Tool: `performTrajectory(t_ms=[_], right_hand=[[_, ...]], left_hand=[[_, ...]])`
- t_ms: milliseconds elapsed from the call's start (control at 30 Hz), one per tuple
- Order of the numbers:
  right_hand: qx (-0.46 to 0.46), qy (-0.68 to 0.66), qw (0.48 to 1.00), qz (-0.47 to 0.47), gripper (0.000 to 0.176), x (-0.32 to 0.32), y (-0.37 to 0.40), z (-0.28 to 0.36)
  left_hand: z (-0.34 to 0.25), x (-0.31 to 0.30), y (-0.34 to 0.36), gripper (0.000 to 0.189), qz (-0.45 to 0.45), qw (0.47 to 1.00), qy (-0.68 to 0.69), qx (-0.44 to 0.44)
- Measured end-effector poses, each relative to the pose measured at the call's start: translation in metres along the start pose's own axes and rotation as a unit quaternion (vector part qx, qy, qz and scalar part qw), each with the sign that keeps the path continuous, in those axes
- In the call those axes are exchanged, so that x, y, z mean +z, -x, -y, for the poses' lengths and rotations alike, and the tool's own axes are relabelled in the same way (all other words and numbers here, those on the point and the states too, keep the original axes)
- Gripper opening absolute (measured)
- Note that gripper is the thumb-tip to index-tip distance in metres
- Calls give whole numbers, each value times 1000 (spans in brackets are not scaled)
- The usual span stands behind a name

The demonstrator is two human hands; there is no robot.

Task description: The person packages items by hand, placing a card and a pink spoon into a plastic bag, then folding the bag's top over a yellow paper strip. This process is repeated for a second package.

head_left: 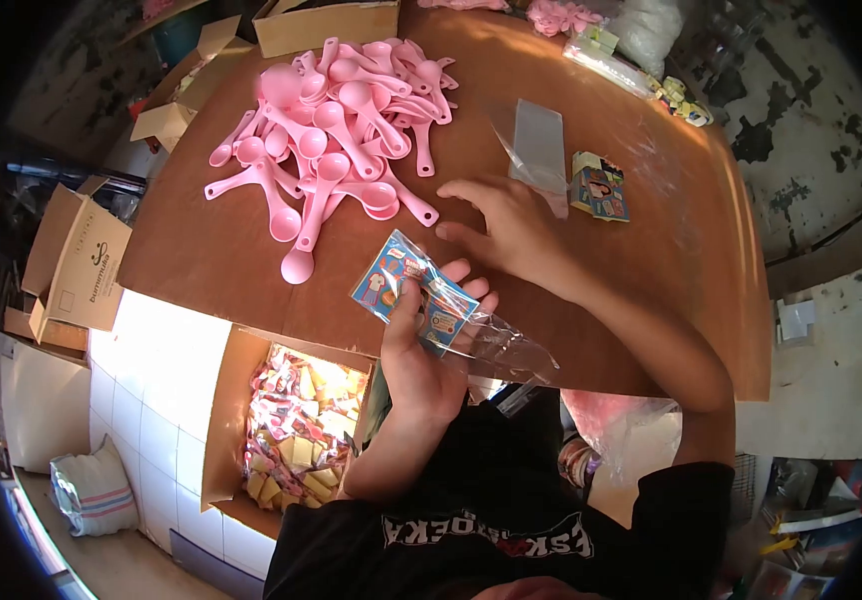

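My left hand (426,350) grips a blue printed card (391,275) inside a clear plastic bag (511,345), thumb on top; the bag's loose end trails to the right. My right hand (501,225) hovers over the table just beyond the card, thumb and fingers apart, with nothing in it. Beside its fingertips lies the near edge of a big heap of pink double-ended measuring spoons (336,120). On the far side of that hand are a stack of clear plastic bags (539,150) and a small pile of printed cards (599,187).
Below the brown table's (191,225) near edge stands a carton (226,430) full of packed pieces. Another cardboard box (79,262) is at the left, and an open box (326,28) sits at the back. A white sack (94,490) lies on the floor.
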State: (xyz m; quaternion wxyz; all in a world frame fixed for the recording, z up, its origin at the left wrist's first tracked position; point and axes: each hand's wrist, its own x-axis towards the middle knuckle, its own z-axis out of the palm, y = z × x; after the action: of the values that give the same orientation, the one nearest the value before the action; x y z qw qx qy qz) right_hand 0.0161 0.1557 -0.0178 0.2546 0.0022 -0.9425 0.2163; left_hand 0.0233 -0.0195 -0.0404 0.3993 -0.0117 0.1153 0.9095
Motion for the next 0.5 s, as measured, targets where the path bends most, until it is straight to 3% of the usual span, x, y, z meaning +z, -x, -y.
performTrajectory(t_ms=[67, 133, 167, 267, 500], right_hand=[[-32, 16, 999, -28, 29, 10, -15, 0], [104, 23, 993, 57, 27, 13, -25, 0], [116, -5, 991, 70, 24, 15, -28, -5], [83, 86, 990, 71, 24, 15, -26, -7], [5, -5, 999, -47, 22, 17, -26, -11]], left_hand=[[-2, 0, 0, 36, -13, 1000, -11, 19], [-3, 1, 1, 36, -13, 999, -18, 28], [-3, 3, 2, 36, -15, 999, -19, 33], [-3, 10, 1, 35, -44, 999, -8, 18], [8, 13, 1, 35, -32, 998, -42, 20]])
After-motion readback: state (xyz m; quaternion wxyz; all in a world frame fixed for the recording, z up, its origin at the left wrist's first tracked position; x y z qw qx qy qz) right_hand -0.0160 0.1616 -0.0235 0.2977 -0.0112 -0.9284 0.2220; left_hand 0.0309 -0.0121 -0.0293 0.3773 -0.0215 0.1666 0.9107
